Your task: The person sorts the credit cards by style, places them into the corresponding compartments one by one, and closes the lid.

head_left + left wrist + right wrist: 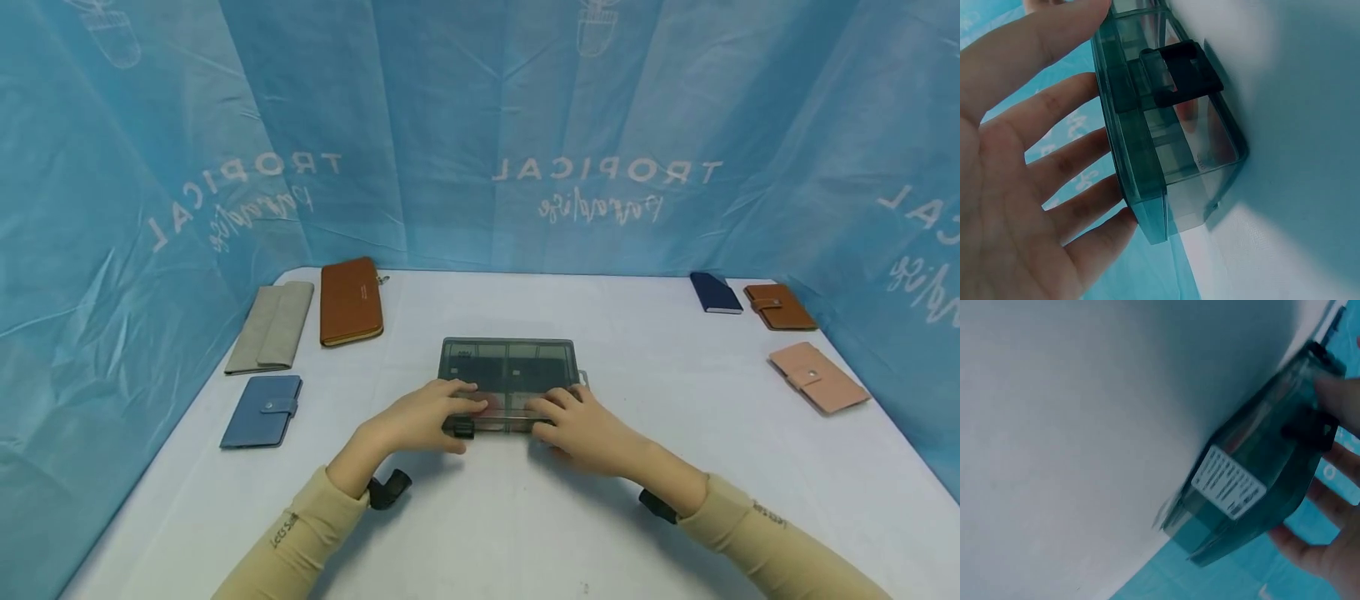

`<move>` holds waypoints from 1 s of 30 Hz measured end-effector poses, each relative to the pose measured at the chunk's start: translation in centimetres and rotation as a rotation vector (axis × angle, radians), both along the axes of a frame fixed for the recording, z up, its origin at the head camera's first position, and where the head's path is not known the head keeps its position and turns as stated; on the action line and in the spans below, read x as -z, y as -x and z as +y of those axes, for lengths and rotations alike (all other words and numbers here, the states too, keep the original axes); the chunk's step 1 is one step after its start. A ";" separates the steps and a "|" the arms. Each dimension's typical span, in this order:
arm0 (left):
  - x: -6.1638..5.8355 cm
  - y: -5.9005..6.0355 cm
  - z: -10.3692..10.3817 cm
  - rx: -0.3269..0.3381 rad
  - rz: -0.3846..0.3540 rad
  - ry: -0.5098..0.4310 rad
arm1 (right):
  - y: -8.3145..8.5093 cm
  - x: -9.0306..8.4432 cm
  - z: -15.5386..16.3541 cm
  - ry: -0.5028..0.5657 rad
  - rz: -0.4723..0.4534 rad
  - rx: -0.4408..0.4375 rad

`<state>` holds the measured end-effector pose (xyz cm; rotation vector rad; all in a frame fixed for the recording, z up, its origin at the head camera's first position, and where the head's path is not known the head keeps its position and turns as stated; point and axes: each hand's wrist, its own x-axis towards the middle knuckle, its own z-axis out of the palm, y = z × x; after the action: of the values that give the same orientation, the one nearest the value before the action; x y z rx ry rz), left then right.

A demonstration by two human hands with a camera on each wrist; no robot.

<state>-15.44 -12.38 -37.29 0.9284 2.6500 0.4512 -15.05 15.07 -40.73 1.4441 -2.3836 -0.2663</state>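
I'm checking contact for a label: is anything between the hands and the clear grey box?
Nothing visible. The left hand and right hand rest directly on the lid of the clear grey box; the wallets lie apart at the table's edges.

I'm looking at a staged recording booth, not a lived-in room. A blue printed curtain (480,133) reading "TROPICAL" closes in three sides of a table (525,533) under a white cloth. Wallets sit in tidy groups at the left (351,300) and right (817,377), like set-out props.
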 end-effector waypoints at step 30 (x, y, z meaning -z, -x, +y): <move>2.3 -0.9 5.1 -0.078 0.591 0.497 | 0.4 -0.2 0.5 0.216 -0.037 0.193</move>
<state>-14.53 -7.28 -39.62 0.8894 3.0834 -0.5385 -15.47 15.58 -40.51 1.1346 -2.4962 -0.0268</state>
